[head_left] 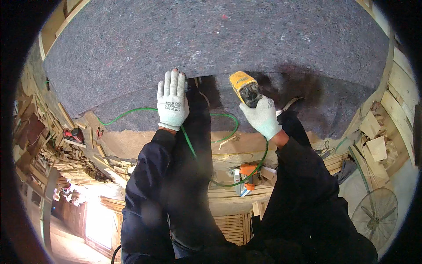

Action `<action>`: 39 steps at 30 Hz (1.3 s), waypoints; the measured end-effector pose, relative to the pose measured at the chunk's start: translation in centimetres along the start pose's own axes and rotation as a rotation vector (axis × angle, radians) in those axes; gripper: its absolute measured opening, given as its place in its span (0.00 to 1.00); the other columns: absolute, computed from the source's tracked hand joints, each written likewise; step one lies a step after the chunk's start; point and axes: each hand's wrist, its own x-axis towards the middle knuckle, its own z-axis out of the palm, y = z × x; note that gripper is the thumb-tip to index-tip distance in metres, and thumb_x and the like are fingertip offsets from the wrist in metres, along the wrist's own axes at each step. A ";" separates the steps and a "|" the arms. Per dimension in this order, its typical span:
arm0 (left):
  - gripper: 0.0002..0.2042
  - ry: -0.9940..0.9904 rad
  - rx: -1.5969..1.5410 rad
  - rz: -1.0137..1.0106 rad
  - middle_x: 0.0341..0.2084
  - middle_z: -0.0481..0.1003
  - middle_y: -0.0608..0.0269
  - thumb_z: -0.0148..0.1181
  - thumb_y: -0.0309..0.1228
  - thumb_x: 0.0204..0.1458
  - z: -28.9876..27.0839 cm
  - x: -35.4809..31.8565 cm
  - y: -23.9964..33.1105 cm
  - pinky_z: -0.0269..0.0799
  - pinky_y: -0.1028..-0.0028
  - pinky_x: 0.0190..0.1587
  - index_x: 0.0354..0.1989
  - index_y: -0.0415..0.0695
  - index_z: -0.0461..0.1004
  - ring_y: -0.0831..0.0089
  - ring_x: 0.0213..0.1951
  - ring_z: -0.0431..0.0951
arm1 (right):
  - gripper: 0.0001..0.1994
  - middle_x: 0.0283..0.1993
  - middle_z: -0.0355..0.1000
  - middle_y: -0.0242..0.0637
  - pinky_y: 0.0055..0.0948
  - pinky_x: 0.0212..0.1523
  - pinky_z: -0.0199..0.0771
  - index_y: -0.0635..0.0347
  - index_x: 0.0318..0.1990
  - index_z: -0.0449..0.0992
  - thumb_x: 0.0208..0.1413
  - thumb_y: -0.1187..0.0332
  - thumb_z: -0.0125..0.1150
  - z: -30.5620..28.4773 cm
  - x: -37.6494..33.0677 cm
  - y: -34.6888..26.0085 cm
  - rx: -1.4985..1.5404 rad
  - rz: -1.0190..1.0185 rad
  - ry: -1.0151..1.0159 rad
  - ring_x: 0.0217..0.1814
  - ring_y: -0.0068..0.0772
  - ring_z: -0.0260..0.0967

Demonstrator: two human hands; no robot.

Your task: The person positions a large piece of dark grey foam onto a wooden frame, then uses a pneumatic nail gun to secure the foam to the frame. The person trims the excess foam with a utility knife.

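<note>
1. The right grip [262,115], in a pale glove, is curled around the black part of a yellow-and-black tool [242,83]; the tool's yellow end juts forward and to the left of the knuckles.
2. The left grip [172,100], gloved too, is out flat, back of the hand up, four fingers straight ahead and only slightly parted, holding nothing that I can see. I can't make out the thumb, nor whether the palm presses down.
3. Both forearms, dark-sleeved, reach forward; the right one angles inward to the tool, while the left runs nearly straight.
4. Ahead of both grips spreads a large grey cloth [220,39], with the left fingertips over its near part.
5. A green hose [220,185] loops below and between the grips, passing by the right wrist and close to the left.
6. Nearer the body than the right grip, an orange tool [249,170] lies low down.
7. Far to the right and behind that grip stands a round fan [376,215].
</note>
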 end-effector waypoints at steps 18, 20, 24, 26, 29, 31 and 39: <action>0.37 -0.129 0.171 -0.078 0.76 0.55 0.47 0.58 0.29 0.54 -4.5 -5.4 -14.9 0.48 0.50 0.75 0.75 0.41 0.56 0.48 0.76 0.53 | 0.10 0.32 0.75 0.27 0.25 0.28 0.71 0.64 0.45 0.80 0.56 0.75 0.62 0.9 -4.7 -4.7 0.484 0.327 0.182 0.27 0.17 0.71; 0.37 -0.145 0.173 -0.072 0.76 0.54 0.46 0.58 0.29 0.54 -4.2 -5.5 -15.1 0.48 0.50 0.75 0.75 0.41 0.56 0.47 0.76 0.52 | 0.10 0.31 0.74 0.27 0.25 0.26 0.70 0.63 0.46 0.79 0.56 0.75 0.62 2.0 -4.3 -4.7 0.656 0.338 0.200 0.25 0.17 0.69; 0.37 -0.066 0.164 -0.047 0.75 0.54 0.43 0.58 0.27 0.54 -3.3 -6.0 -14.8 0.49 0.50 0.74 0.75 0.38 0.54 0.45 0.76 0.52 | 0.10 0.29 0.73 0.27 0.24 0.24 0.67 0.63 0.46 0.79 0.57 0.75 0.62 4.7 -3.2 -3.7 0.734 0.213 0.225 0.23 0.17 0.67; 0.37 -0.075 0.163 -0.058 0.75 0.54 0.43 0.57 0.27 0.54 -2.9 -6.4 -14.7 0.52 0.50 0.73 0.74 0.38 0.55 0.44 0.75 0.54 | 0.09 0.26 0.76 0.33 0.29 0.27 0.70 0.66 0.42 0.81 0.57 0.71 0.65 5.9 -1.7 -3.3 0.485 0.164 0.250 0.25 0.24 0.74; 0.35 -0.047 0.193 -0.050 0.75 0.56 0.44 0.57 0.27 0.54 -3.0 -5.9 -14.6 0.54 0.50 0.72 0.73 0.38 0.58 0.45 0.74 0.56 | 0.15 0.35 0.83 0.49 0.41 0.40 0.77 0.68 0.39 0.82 0.53 0.62 0.69 6.7 -1.3 -3.3 0.220 0.154 0.235 0.39 0.47 0.83; 0.34 -0.017 0.202 -0.086 0.73 0.59 0.45 0.57 0.28 0.54 -3.5 -5.3 -13.8 0.55 0.50 0.71 0.73 0.40 0.60 0.47 0.73 0.59 | 0.14 0.34 0.83 0.46 0.39 0.40 0.77 0.67 0.41 0.82 0.54 0.64 0.68 6.4 -2.3 -3.3 0.215 0.157 0.265 0.39 0.42 0.83; 0.23 -0.128 -1.085 -0.458 0.56 0.78 0.53 0.60 0.25 0.59 1.0 -3.4 2.6 0.72 0.68 0.60 0.65 0.38 0.71 0.61 0.57 0.78 | 0.06 0.27 0.76 0.31 0.28 0.25 0.69 0.65 0.37 0.80 0.56 0.71 0.66 3.8 -11.0 -0.8 0.715 0.336 0.336 0.23 0.21 0.71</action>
